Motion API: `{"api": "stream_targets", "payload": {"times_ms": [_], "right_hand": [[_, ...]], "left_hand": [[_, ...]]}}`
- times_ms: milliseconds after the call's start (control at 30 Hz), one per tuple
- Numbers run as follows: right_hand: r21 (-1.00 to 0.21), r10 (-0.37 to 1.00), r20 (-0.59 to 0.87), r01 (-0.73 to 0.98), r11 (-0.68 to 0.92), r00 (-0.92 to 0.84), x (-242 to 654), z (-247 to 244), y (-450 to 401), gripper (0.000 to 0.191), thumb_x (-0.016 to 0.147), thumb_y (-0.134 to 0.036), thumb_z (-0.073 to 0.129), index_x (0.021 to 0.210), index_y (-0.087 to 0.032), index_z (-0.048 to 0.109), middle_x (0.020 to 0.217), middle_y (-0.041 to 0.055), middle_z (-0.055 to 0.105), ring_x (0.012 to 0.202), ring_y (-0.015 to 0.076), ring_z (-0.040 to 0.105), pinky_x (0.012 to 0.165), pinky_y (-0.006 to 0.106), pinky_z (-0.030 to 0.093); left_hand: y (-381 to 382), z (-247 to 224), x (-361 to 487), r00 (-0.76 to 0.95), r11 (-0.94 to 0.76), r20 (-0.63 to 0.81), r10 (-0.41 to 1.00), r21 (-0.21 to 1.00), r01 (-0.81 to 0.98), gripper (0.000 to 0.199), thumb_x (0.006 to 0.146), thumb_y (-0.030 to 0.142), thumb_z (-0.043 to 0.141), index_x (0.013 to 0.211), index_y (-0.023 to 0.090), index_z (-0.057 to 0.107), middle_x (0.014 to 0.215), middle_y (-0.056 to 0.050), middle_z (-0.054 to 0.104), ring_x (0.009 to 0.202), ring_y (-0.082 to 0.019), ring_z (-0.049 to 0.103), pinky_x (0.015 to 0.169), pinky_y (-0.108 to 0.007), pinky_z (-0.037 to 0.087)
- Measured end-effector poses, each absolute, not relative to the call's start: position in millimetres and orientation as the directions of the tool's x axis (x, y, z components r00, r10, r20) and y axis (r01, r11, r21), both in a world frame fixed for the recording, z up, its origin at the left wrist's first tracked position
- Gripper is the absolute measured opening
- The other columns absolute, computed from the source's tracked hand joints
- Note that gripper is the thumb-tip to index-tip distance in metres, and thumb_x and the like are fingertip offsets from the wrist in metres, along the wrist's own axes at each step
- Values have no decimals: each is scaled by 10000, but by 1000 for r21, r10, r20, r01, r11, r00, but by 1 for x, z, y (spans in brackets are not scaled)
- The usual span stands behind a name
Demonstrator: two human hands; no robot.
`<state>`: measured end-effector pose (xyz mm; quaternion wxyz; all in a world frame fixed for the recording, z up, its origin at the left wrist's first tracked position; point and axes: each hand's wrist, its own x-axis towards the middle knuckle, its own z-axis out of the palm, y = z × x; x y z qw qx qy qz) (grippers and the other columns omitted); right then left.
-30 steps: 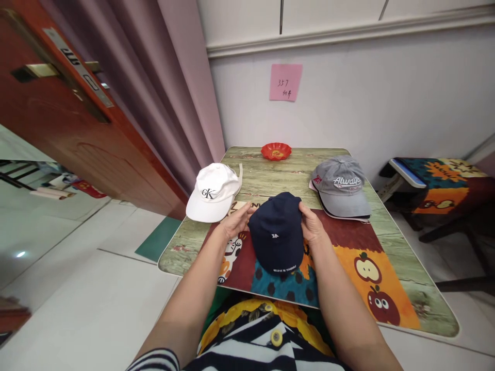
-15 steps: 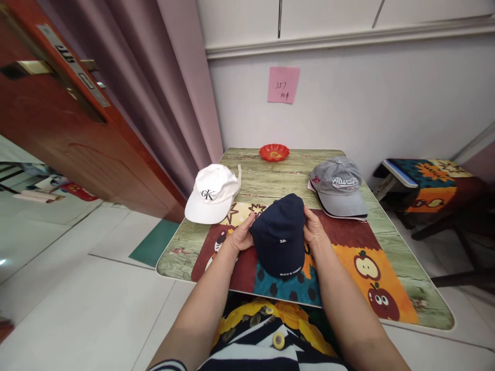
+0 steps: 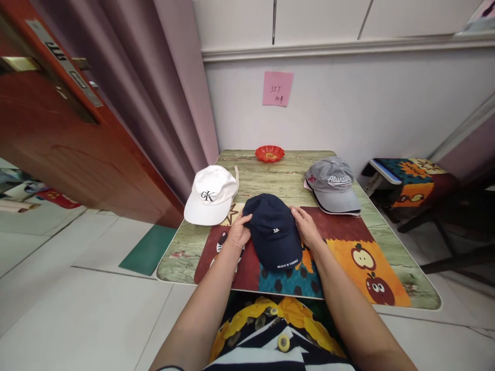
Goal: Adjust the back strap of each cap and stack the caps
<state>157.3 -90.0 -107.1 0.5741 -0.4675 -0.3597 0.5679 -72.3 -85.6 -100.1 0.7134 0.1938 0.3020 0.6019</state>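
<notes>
A navy blue cap (image 3: 273,231) lies on the colourful cartoon mat (image 3: 348,247) at the near middle of the table, brim toward me. My left hand (image 3: 237,233) grips its left side and my right hand (image 3: 305,226) grips its right side. A white cap (image 3: 211,194) with a black logo sits to the left of it. At the back right rests a grey cap (image 3: 332,184) with white lettering.
A small red dish (image 3: 269,153) stands at the far edge of the green wood-pattern table (image 3: 270,180). A brown door (image 3: 58,129) and a mauve curtain (image 3: 154,103) are on the left. A patterned stool (image 3: 410,180) stands to the right. A pink note (image 3: 277,88) hangs on the wall.
The navy cap has come down from slightly raised to resting flat on the mat, with both hands still at its sides. The view has shifted a little.
</notes>
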Motion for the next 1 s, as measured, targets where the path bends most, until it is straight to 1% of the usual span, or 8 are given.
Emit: {"api": "stream_targets", "payload": {"times_ms": [167, 300, 433, 567, 667, 767, 867, 1000], "right_hand": [[-994, 964, -5, -107, 25, 265, 172, -118, -141, 482, 718, -507, 815, 1082, -220, 679, 974, 63, 763, 918, 229, 717, 877, 385, 569], [-974, 974, -49, 204, -95, 222, 179, -103, -185, 418, 772, -565, 755, 1029, -242, 691, 806, 20, 731, 671, 198, 668, 678, 335, 525], [-811, 985, -59, 567, -141, 160, 169, -74, -194, 536, 693, -665, 772, 1065, -285, 703, 861, 22, 723, 758, 235, 663, 654, 321, 433], [-736, 991, -89, 664, -131, 97, 160, -62, -183, 558, 557, -684, 845, 903, -272, 695, 821, 15, 694, 770, 236, 642, 598, 292, 358], [-837, 986, -140, 520, -169, 94, 163, -65, -182, 500, 544, -618, 882, 752, -240, 630, 722, -15, 656, 689, 195, 614, 591, 279, 384], [-986, 986, -162, 37, -163, 34, 165, -65, -192, 411, 593, -466, 908, 785, -231, 631, 775, -21, 704, 733, 183, 653, 668, 282, 489], [-862, 979, -182, -465, -203, -91, 153, -58, -208, 342, 651, -280, 894, 916, -243, 680, 941, -2, 765, 876, 198, 709, 805, 310, 554], [-598, 965, -185, -757, -262, -187, 118, -52, -228, 516, 699, -129, 826, 1163, -305, 682, 1207, 6, 746, 1105, 232, 701, 983, 395, 556]], "left_hand": [[-86, -97, -77, 29, 188, -274, 961, 575, -796, 392, 671, 103, 760, 1050, 199, 736, 1070, -55, 790, 1181, -281, 680, 1134, -464, 446], [-88, -93, -78, 24, 182, -279, 960, 555, -811, 273, 763, 195, 736, 1035, 198, 761, 1074, -67, 789, 1199, -290, 670, 1137, -471, 453], [-90, -95, -80, 76, 225, -285, 955, 537, -813, 240, 826, 226, 685, 1045, 199, 777, 1104, -83, 780, 1237, -319, 644, 1145, -501, 447], [-91, -98, -83, 109, 247, -275, 955, 539, -805, 314, 872, 245, 620, 1152, 218, 760, 1137, -79, 770, 1243, -331, 637, 1146, -512, 447], [-90, -99, -83, 94, 235, -277, 956, 539, -808, 355, 896, 244, 599, 1226, 232, 729, 1142, -71, 769, 1225, -313, 651, 1148, -497, 450], [-85, -99, -80, 48, 200, -296, 954, 509, -837, 350, 922, 244, 590, 1248, 218, 713, 1130, -74, 773, 1201, -278, 671, 1152, -466, 446], [-79, -102, -79, 7, 150, -278, 961, 496, -855, 342, 935, 246, 591, 1258, 238, 703, 1130, -61, 775, 1157, -239, 697, 1147, -429, 449], [-76, -107, -80, -29, 130, -302, 953, 491, -861, 313, 944, 259, 596, 1235, 250, 713, 1033, -36, 799, 1039, -192, 740, 1118, -378, 471]]}}
